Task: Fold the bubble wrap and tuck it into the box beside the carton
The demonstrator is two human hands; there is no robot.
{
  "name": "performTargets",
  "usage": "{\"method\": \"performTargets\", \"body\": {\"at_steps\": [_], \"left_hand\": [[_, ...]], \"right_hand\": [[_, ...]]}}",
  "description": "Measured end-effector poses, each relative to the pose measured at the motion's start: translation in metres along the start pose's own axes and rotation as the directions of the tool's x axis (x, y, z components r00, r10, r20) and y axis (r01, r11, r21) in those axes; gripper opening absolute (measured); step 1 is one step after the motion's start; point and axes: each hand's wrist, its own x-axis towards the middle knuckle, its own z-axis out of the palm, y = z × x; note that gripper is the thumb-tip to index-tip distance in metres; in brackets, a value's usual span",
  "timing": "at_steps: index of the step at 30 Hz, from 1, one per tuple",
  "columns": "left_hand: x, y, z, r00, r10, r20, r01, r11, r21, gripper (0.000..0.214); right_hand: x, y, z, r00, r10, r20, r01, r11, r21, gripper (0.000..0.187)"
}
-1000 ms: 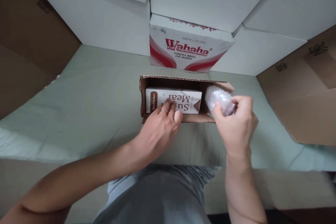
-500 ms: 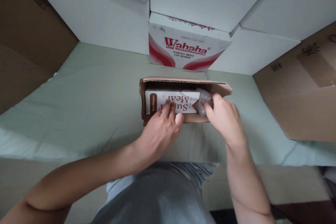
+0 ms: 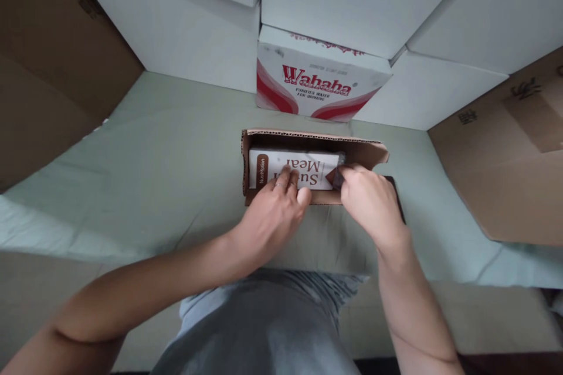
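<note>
A small open cardboard box (image 3: 308,139) lies on the pale green table top. Inside it rests a white carton with brown lettering (image 3: 303,165). My left hand (image 3: 275,205) lies on the carton, fingers flat on its front. My right hand (image 3: 367,202) reaches into the right end of the box, fingers pressed down on a bubble-wrap wad (image 3: 338,179), of which only a sliver shows beside the carton.
A white and red Wahaha carton (image 3: 323,79) stands just behind the box, among stacked plain white boxes (image 3: 185,35). Brown cardboard boxes flank the table at the left (image 3: 53,64) and right (image 3: 505,152).
My right hand carried the bubble-wrap wad from above the box's right end down into the box beside the carton. My left hand stayed on the carton.
</note>
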Motion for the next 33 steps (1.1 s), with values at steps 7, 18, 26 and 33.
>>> {"method": "performTargets", "body": {"at_steps": [7,18,26,33], "left_hand": [[0.000,-0.005,0.002,0.999,-0.031,0.034,0.032,0.999,-0.025,0.020],[0.006,-0.019,-0.004,0.998,-0.027,0.060,0.033,0.994,-0.106,0.016],[-0.019,-0.032,-0.001,0.927,-0.144,-0.346,0.002,0.925,-0.379,0.032],[-0.054,-0.039,0.052,0.788,-0.607,-0.102,0.238,0.453,-0.859,0.055]], "right_hand": [[-0.002,0.000,-0.003,0.990,-0.075,0.120,0.067,0.995,0.071,0.033],[-0.027,0.021,0.008,0.784,0.287,-0.551,0.048,0.856,0.515,0.031],[-0.006,0.034,0.061,0.874,0.448,-0.190,-0.037,0.450,0.892,0.033],[-0.022,0.019,0.069,0.881,0.457,-0.126,-0.039,0.335,0.941,0.029]]}}
